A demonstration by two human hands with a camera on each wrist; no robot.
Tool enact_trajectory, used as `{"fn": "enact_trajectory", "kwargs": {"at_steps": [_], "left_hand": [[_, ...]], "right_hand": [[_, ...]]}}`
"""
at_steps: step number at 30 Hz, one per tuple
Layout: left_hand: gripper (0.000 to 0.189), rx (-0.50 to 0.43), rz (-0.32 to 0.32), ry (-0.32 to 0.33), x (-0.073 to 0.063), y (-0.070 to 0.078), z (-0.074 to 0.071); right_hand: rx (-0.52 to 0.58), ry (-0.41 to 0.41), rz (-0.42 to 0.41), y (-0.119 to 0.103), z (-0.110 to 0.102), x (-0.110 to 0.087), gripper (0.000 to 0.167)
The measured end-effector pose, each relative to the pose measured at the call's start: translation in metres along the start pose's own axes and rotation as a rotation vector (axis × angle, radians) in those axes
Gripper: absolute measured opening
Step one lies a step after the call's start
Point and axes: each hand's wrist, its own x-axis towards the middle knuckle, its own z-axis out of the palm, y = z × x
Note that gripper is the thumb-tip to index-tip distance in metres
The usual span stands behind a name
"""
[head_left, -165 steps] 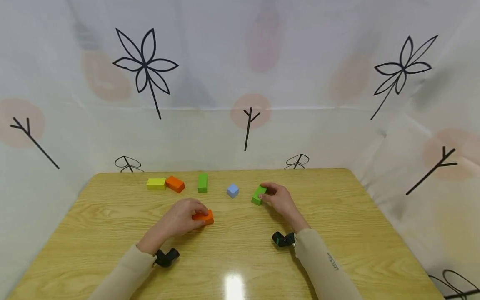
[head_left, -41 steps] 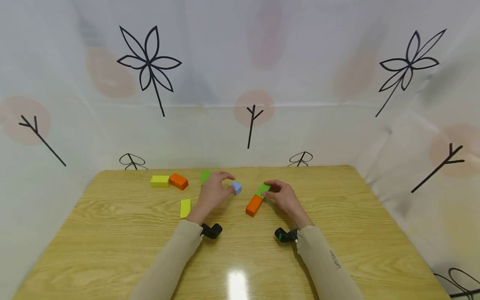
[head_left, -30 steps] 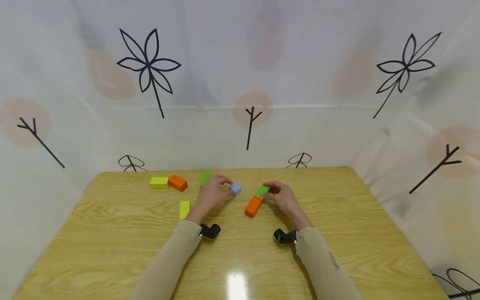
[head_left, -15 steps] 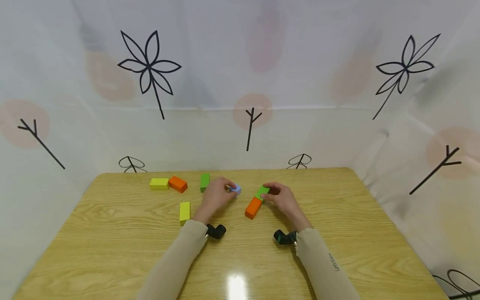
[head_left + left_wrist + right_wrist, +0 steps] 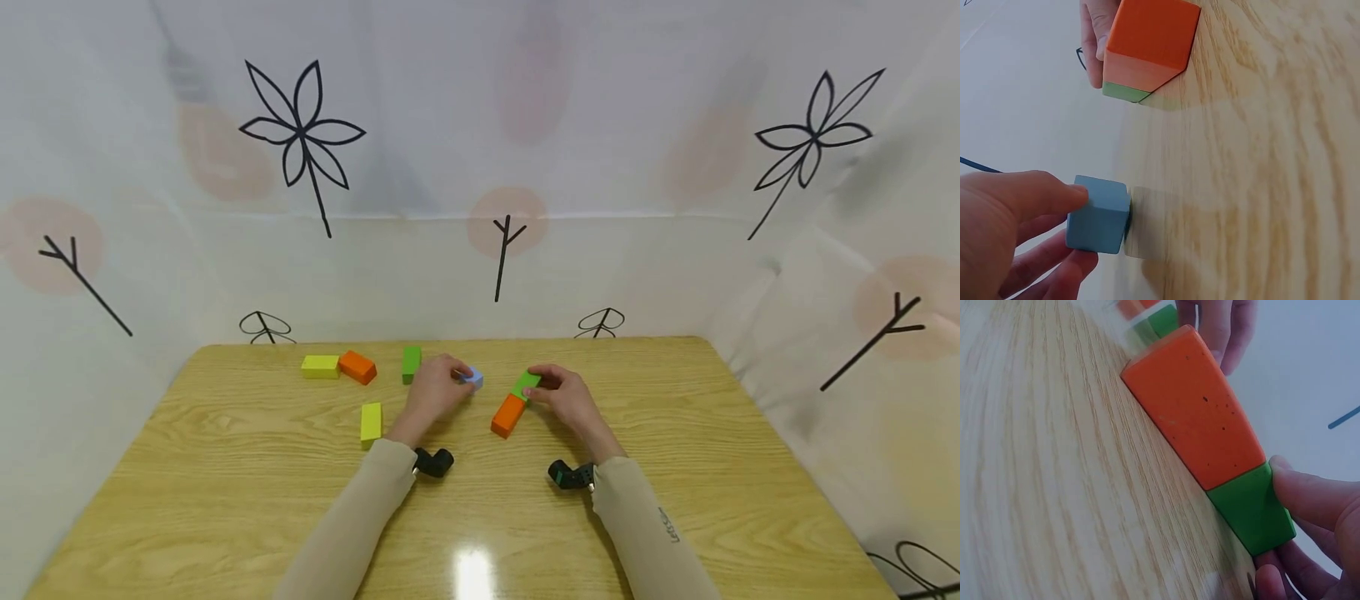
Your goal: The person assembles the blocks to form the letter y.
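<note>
Yellow comes first: a yellow block (image 5: 320,367) lies along the far edge of the desk (image 5: 187,500), toward its far left corner, with an orange block (image 5: 357,367) angled at its right end, seemingly touching. Nearer the front edge is a lone yellow block (image 5: 371,426); right of it, by the far edge, a back green block (image 5: 411,365).

Next, the left hand (image 5: 432,390) pinches a blue cube (image 5: 472,379) between thumb and fingers; whether the cube is off the wood, I cannot tell. Several seconds ago this hand was on the paired orange block (image 5: 509,416), which now lies end to end with the paired green block (image 5: 528,382), aslant toward the far right corner. That join looks made, so the cube is probably the left hand's current piece. The right hand (image 5: 566,402) grips the paired green block, its fingers curled round the free end.

The cube is pale blue and plain; the paired orange block carries small dark specks, and its seam with the smooth green looks close.
</note>
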Motion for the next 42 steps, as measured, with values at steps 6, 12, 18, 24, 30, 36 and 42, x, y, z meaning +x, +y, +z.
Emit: {"fn": "enact_trajectory", "kwargs": {"at_steps": [6,12,18,24,30,36,42], "left_hand": [[0.017,-0.030,-0.004,0.012,-0.002,0.002,-0.003],[0.017,-0.047,0.015,-0.004,-0.004,0.007,-0.008],[0.014,-0.044,0.048,-0.037,-0.013,0.010,-0.012],[0.013,-0.052,0.078,-0.067,-0.025,0.012,-0.015],[0.009,-0.064,0.103,-0.098,-0.033,0.010,-0.017],[0.008,-0.086,0.102,-0.131,-0.040,0.008,-0.017],[0.009,-0.130,0.095,-0.165,-0.050,0.005,-0.017]], "right_hand": [[0.008,0.001,-0.002,-0.001,0.000,-0.002,0.042],[0.016,0.004,0.001,-0.002,0.000,-0.002,0.042],[0.001,0.003,-0.002,-0.002,-0.001,-0.002,0.042],[-0.009,-0.001,-0.002,-0.002,0.000,-0.001,0.042],[-0.001,0.007,-0.004,-0.002,0.000,-0.001,0.042],[-0.006,0.012,-0.005,-0.002,-0.001,-0.001,0.042],[-0.005,0.007,0.005,-0.001,-0.001,-0.001,0.043]]}}
